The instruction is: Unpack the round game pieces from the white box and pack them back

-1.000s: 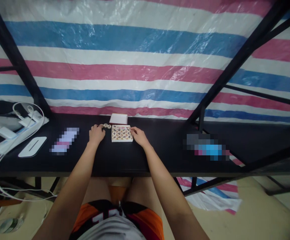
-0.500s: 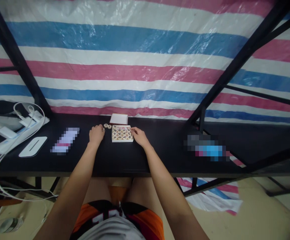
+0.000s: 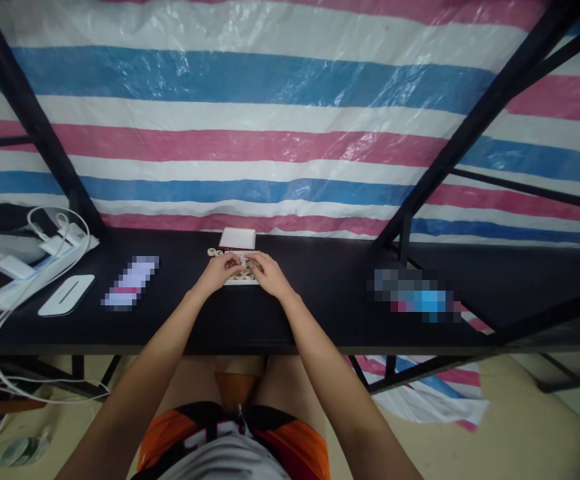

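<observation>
A shallow white box [image 3: 243, 282] holds several round xiangqi pieces [image 3: 239, 275], cream with dark characters, packed flat in rows. My left hand [image 3: 217, 272] reaches over the box's left side, its fingers closed at a piece partly hidden by them. Over the right side my right hand [image 3: 269, 273] curves inward, thumb and forefinger apart, fingertips close to the pieces. The two hands nearly meet and cover much of the box. Two loose xiangqi pieces [image 3: 212, 252] lie on the black table just beyond my left hand.
The white-lined box lid [image 3: 238, 238] lies behind the box. A blurred-out phone-like item [image 3: 131, 282], a white flat device [image 3: 67, 295] and a power strip with cables [image 3: 35, 267] are leftward. Another blurred item [image 3: 415, 291] lies right. Black frame bars [image 3: 435, 153] slant up.
My left hand has moved right from beside the loose pieces to over the box. My right hand has shifted left from the box's right edge and now covers part of the pieces.
</observation>
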### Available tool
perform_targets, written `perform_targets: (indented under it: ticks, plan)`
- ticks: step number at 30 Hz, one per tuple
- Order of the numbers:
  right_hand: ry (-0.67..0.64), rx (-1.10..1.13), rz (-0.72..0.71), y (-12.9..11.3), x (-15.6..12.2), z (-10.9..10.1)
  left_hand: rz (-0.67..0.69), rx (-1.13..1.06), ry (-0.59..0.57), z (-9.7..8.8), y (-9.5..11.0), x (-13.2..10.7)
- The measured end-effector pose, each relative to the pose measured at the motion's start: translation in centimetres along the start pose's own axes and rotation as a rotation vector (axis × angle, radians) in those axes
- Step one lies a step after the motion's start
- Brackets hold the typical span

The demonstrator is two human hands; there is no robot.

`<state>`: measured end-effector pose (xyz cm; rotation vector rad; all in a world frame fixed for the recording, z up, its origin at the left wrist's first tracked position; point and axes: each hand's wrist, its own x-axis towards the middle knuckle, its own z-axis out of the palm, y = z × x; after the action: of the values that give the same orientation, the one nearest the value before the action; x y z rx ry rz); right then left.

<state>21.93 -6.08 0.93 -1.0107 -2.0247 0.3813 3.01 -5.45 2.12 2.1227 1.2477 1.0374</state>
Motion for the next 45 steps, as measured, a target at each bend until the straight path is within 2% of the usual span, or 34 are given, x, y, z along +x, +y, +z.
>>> perform_targets:
  ticks: [3,7,16,18,21,26,30,33,38,45]
  plan:
    - [-0.053,0.024,0.004,-0.5,0.0,0.0,-0.024,-0.06,0.014,0.1,0.1,-0.1]
    - [-0.058,0.055,0.014,-1.0,-0.1,-0.2,-0.031,-0.078,0.031,0.1,0.2,0.0]
    - [-0.007,0.094,0.039,-0.7,-0.2,0.1,-0.003,-0.115,0.004,0.2,0.5,-0.2]
    - [0.023,0.093,0.057,-0.4,-0.2,0.0,0.0,-0.118,0.028,0.2,0.5,-0.2]
    - [0.086,0.043,0.093,0.4,-0.1,-0.3,-0.034,-0.011,0.113,-0.2,0.4,-0.1]
    - [0.184,-0.07,0.202,2.5,0.0,-0.9,-0.156,0.33,0.22,-1.1,-0.5,-0.2]
    - [0.193,-0.083,0.244,3.6,0.0,-0.6,-0.295,0.447,0.181,-1.4,-1.2,-0.3]
    - [0.168,-0.082,0.228,4.0,0.0,-0.4,-0.347,0.467,0.131,-1.3,-1.2,-0.3]
    - [0.144,-0.094,0.214,4.3,0.2,-0.1,-0.377,0.442,0.04,-1.4,-0.5,-0.3]
    - [0.149,-0.111,0.221,3.6,0.3,-0.2,-0.383,0.413,0.036,-1.3,-0.8,-0.2]
